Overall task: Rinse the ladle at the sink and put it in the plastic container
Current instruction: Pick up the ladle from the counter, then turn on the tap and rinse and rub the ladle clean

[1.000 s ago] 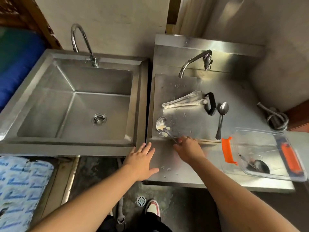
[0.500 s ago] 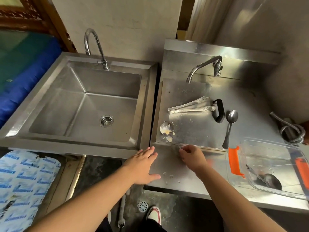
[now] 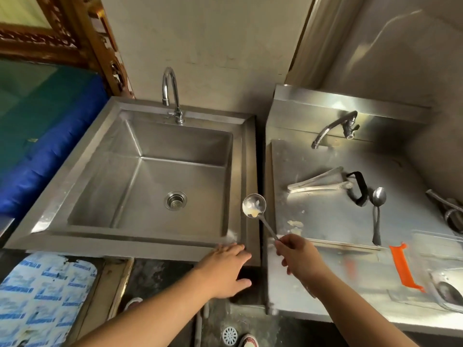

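Observation:
My right hand (image 3: 299, 255) grips the thin handle of a small steel ladle (image 3: 253, 205). Its round bowl, smeared with pale food residue, hangs in the air over the gap between the sink's right rim and the steel counter. The deep steel sink (image 3: 140, 171) lies to the left, with a curved faucet (image 3: 171, 93) at its back and no water running. My left hand (image 3: 226, 267) rests flat, fingers spread, on the sink's front right corner. The clear plastic container (image 3: 436, 274) with orange clips sits at the far right, partly cut off, with a utensil inside.
On the steel counter (image 3: 323, 216) lie tongs (image 3: 318, 182), a black strap-like object (image 3: 359, 187), a spoon (image 3: 377, 211) and bits of food residue (image 3: 294, 225). A second faucet (image 3: 333, 127) reaches over the counter. A coiled metal hose (image 3: 449, 207) lies at the right edge.
My right hand has lifted the ladle off the counter and carried it left toward the sink. My left hand shifted onto the sink's front corner. The view turned left.

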`<act>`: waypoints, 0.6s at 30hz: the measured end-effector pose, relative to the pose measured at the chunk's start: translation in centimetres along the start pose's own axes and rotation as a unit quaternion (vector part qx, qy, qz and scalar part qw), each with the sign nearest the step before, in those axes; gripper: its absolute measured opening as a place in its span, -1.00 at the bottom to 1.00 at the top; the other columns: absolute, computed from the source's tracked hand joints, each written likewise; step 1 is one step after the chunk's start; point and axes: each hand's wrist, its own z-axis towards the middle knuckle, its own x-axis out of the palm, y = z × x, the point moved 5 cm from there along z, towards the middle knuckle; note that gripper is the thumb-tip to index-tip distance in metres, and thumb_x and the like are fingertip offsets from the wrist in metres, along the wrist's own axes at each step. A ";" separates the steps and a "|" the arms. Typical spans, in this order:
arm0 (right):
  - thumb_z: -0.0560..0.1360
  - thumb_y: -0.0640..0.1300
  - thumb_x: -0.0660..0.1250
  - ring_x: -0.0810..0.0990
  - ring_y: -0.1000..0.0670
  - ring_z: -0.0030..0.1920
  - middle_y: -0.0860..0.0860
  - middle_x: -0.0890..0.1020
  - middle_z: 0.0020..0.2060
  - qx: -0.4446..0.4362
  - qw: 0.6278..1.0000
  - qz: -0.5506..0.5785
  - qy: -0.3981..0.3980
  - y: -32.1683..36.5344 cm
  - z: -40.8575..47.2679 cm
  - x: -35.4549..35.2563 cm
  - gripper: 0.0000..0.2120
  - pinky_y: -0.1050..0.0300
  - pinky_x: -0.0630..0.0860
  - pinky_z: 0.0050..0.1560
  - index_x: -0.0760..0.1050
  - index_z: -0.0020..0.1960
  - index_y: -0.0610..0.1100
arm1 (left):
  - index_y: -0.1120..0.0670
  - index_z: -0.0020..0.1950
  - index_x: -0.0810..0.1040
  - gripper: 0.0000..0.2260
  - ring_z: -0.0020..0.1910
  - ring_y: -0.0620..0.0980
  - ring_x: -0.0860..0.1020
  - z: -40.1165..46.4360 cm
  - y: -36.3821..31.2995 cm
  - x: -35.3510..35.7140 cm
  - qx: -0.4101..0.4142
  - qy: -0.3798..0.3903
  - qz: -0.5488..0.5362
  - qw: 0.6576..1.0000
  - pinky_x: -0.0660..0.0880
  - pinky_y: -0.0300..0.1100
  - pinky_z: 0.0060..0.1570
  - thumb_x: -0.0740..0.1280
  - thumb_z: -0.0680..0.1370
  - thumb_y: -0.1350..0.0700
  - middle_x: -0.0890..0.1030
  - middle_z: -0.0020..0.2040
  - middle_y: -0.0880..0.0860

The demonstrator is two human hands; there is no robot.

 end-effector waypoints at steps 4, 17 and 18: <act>0.58 -0.13 0.35 0.52 -0.03 -0.38 -0.16 0.62 -0.31 0.018 1.000 0.010 -0.004 4.2 -1.1 6.3 -0.86 0.13 0.47 -0.43 0.62 -0.06 -0.20 | 0.01 0.40 0.46 -0.51 0.34 0.13 0.48 -3.3 6.7 -4.3 0.008 -0.049 0.019 0.999 0.35 0.07 0.42 0.25 0.56 -0.23 0.52 0.35 0.06; 0.55 -0.24 0.35 0.48 0.03 -0.52 -0.03 0.54 -0.49 0.067 0.993 0.093 0.019 17.6 0.0 23.3 -0.85 0.19 0.45 -0.50 0.59 -0.13 -0.33 | 0.00 0.28 0.56 -0.64 0.24 0.08 0.55 -10.5 32.8 -16.3 -0.093 -0.122 -0.023 0.988 0.51 -0.01 0.20 0.30 0.57 -0.16 0.60 0.27 0.03; 0.56 -0.25 0.35 0.47 0.03 -0.54 -0.03 0.54 -0.50 0.074 0.991 0.113 0.026 18.3 0.4 24.1 -0.85 0.21 0.43 -0.52 0.58 -0.14 -0.32 | 0.00 0.28 0.57 -0.65 0.24 0.08 0.55 -10.3 33.8 -17.1 -0.102 -0.127 -0.029 0.986 0.51 -0.01 0.21 0.30 0.57 -0.14 0.60 0.27 0.03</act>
